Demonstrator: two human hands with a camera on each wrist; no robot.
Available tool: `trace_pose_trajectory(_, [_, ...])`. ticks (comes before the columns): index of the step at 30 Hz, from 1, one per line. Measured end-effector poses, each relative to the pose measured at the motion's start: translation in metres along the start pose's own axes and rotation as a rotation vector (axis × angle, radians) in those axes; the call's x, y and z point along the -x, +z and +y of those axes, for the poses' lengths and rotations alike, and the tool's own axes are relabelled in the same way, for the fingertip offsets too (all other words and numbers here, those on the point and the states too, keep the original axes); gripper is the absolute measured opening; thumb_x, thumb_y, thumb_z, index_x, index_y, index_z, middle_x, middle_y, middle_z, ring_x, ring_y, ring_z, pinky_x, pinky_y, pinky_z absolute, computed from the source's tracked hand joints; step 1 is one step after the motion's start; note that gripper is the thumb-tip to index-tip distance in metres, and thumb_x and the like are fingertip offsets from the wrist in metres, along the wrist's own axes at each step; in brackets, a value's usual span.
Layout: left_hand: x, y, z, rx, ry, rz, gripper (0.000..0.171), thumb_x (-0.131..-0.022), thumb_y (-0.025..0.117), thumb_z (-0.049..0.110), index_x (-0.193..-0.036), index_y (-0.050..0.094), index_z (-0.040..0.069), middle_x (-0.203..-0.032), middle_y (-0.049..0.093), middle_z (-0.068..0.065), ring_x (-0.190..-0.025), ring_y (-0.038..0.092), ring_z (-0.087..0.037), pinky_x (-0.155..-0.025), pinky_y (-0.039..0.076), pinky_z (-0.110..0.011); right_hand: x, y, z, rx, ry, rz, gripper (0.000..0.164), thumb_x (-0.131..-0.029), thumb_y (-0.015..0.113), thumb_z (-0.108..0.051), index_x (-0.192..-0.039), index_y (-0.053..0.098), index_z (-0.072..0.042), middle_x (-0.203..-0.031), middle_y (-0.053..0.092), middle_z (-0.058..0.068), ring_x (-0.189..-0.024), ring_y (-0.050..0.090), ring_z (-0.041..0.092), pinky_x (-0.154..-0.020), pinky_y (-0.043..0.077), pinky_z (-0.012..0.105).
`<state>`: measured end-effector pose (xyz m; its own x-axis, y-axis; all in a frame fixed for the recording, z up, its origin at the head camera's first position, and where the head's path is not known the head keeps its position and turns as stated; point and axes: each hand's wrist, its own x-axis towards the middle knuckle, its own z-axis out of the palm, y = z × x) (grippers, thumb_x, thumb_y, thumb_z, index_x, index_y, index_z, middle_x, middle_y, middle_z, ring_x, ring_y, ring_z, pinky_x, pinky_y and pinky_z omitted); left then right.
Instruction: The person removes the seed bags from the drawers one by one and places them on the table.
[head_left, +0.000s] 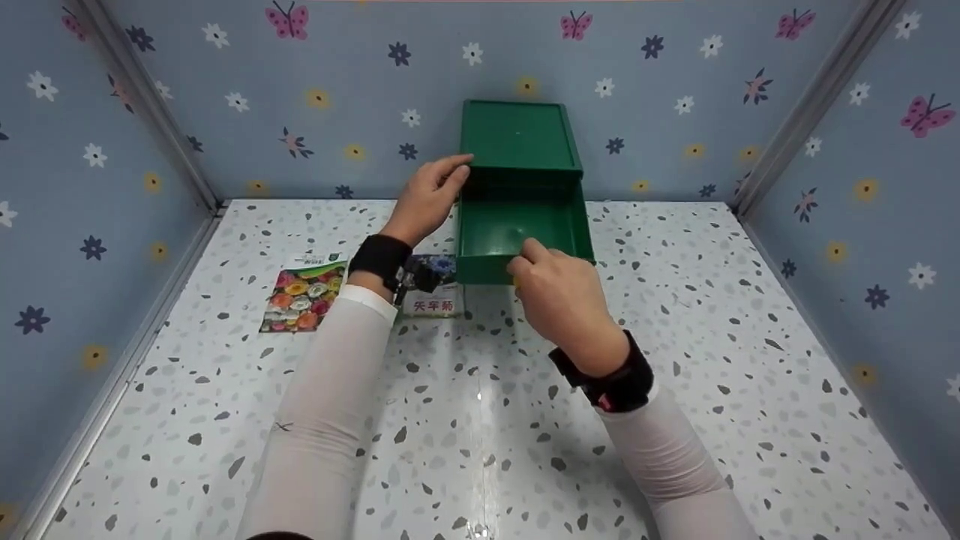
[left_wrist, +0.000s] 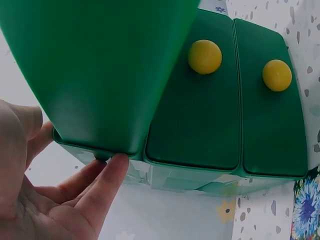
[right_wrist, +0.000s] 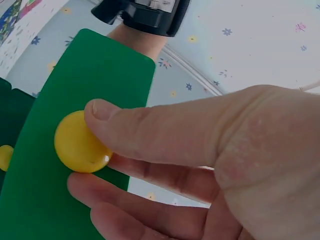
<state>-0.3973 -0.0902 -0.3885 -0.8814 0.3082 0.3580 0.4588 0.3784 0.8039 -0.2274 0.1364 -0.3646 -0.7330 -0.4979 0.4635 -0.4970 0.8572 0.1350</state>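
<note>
A green drawer cabinet (head_left: 521,135) stands against the back wall, its top drawer (head_left: 495,271) pulled well out. Nothing shows inside that drawer in the head view. My right hand (head_left: 562,300) is at the drawer's front, pinching its round yellow knob (right_wrist: 80,145) between thumb and fingers. With fingertips along the upper left front edge of the cabinet, my left hand (head_left: 429,199) steadies its side. Two lower drawers below stay closed, each with a yellow knob (left_wrist: 205,57).
Left of the cabinet lie a seed packet with colourful flowers (head_left: 300,298) and a second packet with blue flowers (head_left: 431,304), partly hidden by the left wrist camera. Floral panels (head_left: 480,60) enclose the speckled white table (head_left: 480,435) on three sides.
</note>
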Motion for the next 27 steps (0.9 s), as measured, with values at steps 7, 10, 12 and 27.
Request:
trace_pose_trajectory(7, [0.0,0.003,-0.002,-0.002,-0.01,0.006,0.05,-0.121,0.048,0.042,-0.165,0.057,0.02,-0.16,0.058,-0.009,-0.139,0.06,-0.024,-0.116,0.049,-0.046,-0.001,0.01,-0.001,0.029,-0.007,0.083,0.009,-0.101,0.078,-0.001,-0.093,0.081,0.0,-0.095,0.063,0.013,-0.073,0.066,0.029,-0.053,0.06,0.044])
trace_pose_trajectory(10, [0.0,0.004,-0.002,0.002,-0.02,0.01,0.05,-0.121,0.047,0.044,-0.165,0.057,0.022,-0.158,0.06,-0.008,-0.135,0.061,-0.024,-0.114,0.05,-0.046,-0.002,0.012,0.0,0.024,0.001,0.09,0.012,-0.103,0.076,-0.002,-0.092,0.08,0.001,-0.095,0.063,0.013,-0.075,0.065,0.029,-0.055,0.062,0.043])
trace_pose_trajectory(12, [0.0,0.004,-0.001,0.004,-0.024,0.016,0.05,-0.121,0.045,0.045,-0.164,0.058,0.023,-0.159,0.06,-0.005,-0.133,0.062,-0.022,-0.113,0.05,-0.046,-0.003,0.012,0.001,0.008,0.004,0.093,0.013,-0.104,0.074,-0.001,-0.092,0.079,0.002,-0.096,0.062,0.014,-0.076,0.065,0.029,-0.056,0.062,0.043])
trace_pose_trajectory(27, [0.001,0.0,0.0,0.024,-0.046,0.024,0.053,-0.121,0.041,0.05,-0.163,0.059,0.025,-0.164,0.057,0.002,-0.149,0.054,-0.017,-0.123,0.044,-0.042,-0.022,0.044,0.025,-0.152,0.04,0.238,0.013,-0.103,0.072,0.005,-0.113,0.079,0.005,-0.108,0.063,0.017,-0.095,0.065,0.032,-0.077,0.066,0.04])
